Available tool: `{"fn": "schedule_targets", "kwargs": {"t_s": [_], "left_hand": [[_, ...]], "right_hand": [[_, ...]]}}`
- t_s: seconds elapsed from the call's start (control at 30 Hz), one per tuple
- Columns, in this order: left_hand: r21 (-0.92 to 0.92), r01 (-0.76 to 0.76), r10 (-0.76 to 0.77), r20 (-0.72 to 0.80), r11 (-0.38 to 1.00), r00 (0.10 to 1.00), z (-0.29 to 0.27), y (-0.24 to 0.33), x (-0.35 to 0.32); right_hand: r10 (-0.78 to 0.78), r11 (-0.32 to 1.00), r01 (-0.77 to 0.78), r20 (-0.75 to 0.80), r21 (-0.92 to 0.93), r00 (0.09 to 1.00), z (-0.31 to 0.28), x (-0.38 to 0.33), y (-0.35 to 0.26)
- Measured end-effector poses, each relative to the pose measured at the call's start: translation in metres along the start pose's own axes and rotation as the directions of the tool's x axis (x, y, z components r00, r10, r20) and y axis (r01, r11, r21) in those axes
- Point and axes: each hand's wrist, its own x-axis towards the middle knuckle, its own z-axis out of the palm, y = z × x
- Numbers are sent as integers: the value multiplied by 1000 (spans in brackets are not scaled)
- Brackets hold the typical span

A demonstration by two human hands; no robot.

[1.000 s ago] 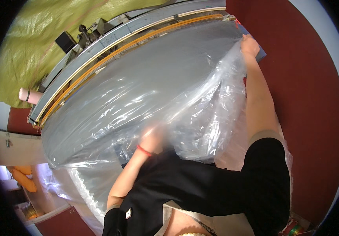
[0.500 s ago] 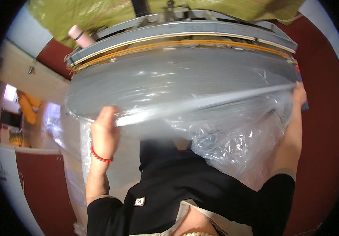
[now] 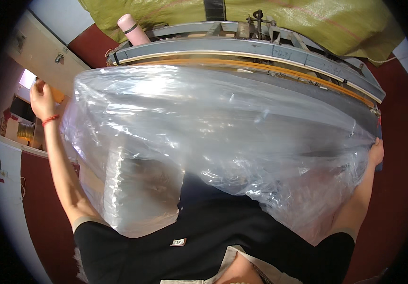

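Observation:
A large sheet of clear plastic film [image 3: 204, 113] billows over the grey machine table in front of me, glossy and wrinkled, hanging down toward my body. At the right end my right hand [image 3: 376, 150] is closed on the film, which gathers in creases toward the fingers. My left hand [image 3: 42, 100], with a red bead bracelet [image 3: 50, 119] on its wrist, is raised out to the far left, beyond the film's left corner. Its fingers are loosely bent and apart, and no film shows in them.
A long grey metal frame [image 3: 242, 47] with orange strips [image 3: 204, 61] runs behind the film. A pink bottle [image 3: 133, 29] stands at its back left. Yellow-green woven sheeting [image 3: 308, 19] lies behind. To the left is a pale door [image 3: 48, 47] with a latch.
My left hand has swung up and out to the far left, away from the film's edge. The film has spread across the grey surface, covering most of it. My right hand still holds its end.

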Motion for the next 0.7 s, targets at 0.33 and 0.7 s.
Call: {"fn": "schedule_targets", "kwargs": {"t_s": [0.33,0.7], "left_hand": [[-79,-320,87,996,944,13,37,14,-163],[-707,-84,652,592,703,473,104,128,-200]], "right_hand": [[28,998,-26,46,-52,999,-4,1,9],[95,994,-92,58,-60,994,1,6,13]]}}
